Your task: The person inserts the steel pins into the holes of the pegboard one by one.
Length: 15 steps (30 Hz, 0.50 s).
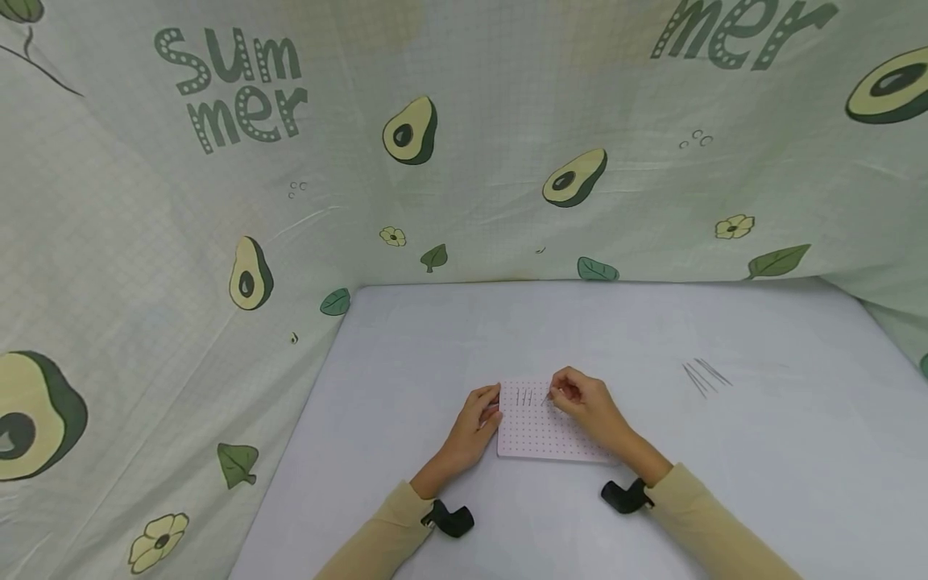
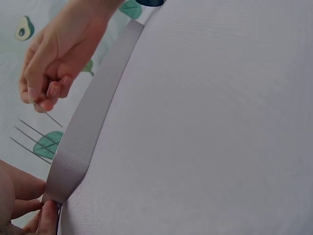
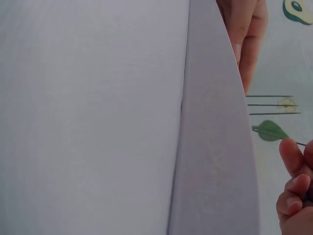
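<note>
A pale pink board (image 1: 536, 441) with rows of small holes lies on the table in the head view. Three thin metal needles (image 1: 524, 397) stand upright in a row near its far left corner. My left hand (image 1: 470, 427) holds the board at its left edge, with fingertips against the corner in the left wrist view. Over the far part of the board, my right hand (image 1: 589, 407) pinches another needle (image 2: 51, 117) between thumb and forefinger. This needle is tilted, its lower end close to the board; the right wrist view cannot settle whether it sits in a hole.
Several loose needles (image 1: 706, 376) lie on the white table (image 1: 449, 330) to the right of the board. A cloth (image 1: 478, 217) printed with avocados and leaves hangs behind and at the sides. Each wrist carries a black camera mount (image 1: 453, 519).
</note>
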Tool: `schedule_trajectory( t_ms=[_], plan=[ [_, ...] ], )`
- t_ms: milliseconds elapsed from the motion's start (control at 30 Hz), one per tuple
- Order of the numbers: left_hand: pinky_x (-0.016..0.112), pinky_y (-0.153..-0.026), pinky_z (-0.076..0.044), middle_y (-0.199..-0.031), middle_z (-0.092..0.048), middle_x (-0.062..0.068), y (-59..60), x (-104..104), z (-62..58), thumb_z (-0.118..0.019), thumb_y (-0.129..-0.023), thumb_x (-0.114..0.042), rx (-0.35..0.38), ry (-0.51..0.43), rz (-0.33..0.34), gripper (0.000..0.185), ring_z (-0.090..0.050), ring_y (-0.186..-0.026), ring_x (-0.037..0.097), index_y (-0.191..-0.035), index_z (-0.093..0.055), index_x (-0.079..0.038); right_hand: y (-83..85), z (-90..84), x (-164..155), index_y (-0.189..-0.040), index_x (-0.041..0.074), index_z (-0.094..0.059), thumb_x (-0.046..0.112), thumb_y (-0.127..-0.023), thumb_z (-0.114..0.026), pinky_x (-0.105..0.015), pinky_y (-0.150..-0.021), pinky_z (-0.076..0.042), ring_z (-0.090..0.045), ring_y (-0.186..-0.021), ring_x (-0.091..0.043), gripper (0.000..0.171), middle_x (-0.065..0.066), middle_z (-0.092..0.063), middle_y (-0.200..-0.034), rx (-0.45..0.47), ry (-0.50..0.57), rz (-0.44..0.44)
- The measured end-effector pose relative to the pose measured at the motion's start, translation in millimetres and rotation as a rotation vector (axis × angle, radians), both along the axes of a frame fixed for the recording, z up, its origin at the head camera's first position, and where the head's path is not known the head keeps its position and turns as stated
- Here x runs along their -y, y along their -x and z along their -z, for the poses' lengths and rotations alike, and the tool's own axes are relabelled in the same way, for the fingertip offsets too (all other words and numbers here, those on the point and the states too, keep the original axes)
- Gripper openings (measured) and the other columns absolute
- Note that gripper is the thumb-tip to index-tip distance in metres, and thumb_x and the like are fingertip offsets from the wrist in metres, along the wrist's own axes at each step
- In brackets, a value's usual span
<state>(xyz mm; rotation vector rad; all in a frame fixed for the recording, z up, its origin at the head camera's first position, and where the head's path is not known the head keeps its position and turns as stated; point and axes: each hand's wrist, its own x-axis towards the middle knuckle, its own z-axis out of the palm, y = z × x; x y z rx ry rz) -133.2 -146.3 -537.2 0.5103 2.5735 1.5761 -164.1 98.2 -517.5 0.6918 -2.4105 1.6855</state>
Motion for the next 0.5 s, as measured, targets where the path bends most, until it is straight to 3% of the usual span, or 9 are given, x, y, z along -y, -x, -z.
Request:
schedule_trajectory(
  t_ms=[500],
  plan=[
    [0.029,-0.112,-0.04,-0.149,-0.036,0.017,0.8,1.1,1.5,-0.049,-0.105,-0.007,-0.015,-0.01,0.013,0.051,-0.044,-0.133,0.027,-0.152,-0.032,0.006,0.9,0.9,7.9,-0.095,0.01,-0.063,-0.003,-0.092,-0.064,-0.02,-0.054,-0.041,-0.047,-0.068,-0.009,0.014,0.004,-0.063,-0.08,-0.024,-0.059,-0.015]
  ],
)
